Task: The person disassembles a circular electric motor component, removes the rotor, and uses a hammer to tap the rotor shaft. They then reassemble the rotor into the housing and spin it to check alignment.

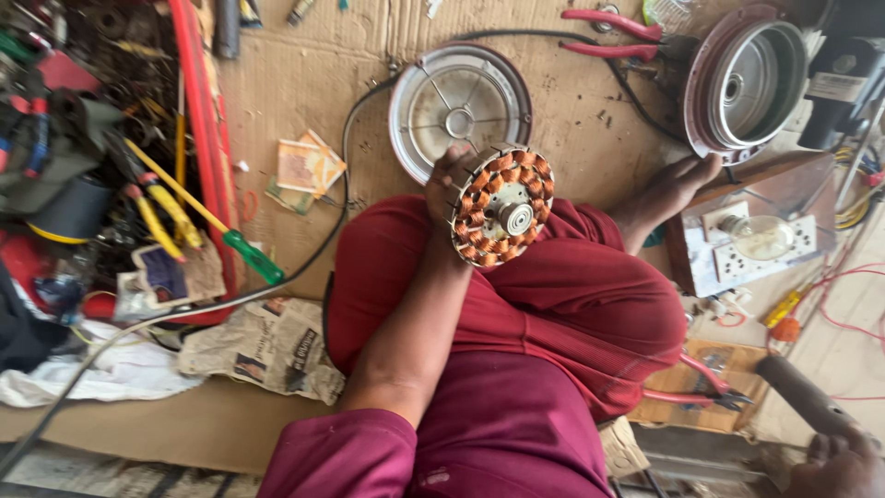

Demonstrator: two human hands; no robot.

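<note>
My left hand (446, 186) is up over my maroon-clad knee (553, 304), its grip clenched on the rim of a round motor stator (502, 207). The stator's ring of copper coils and its steel hub face me. It is held in the air, just in front of a shallow round metal cover (459, 109) that lies near the far edge of the cardboard sheet (295, 92) on the floor.

My right hand (841, 466) is low at the near right corner, its grip wrapped round a dark handle (800, 392). I cannot see what the handle ends in.

A second, deeper round housing (747, 83) sits at the far right, with red-handled pliers (613, 32) beside it. What looks like a bare foot (673, 183) rests just below that housing. A green-handled screwdriver (251, 256) lies at the left edge, next to a heap of tools (101, 138). Crumpled newspaper (267, 346) lies at the near edge.
</note>
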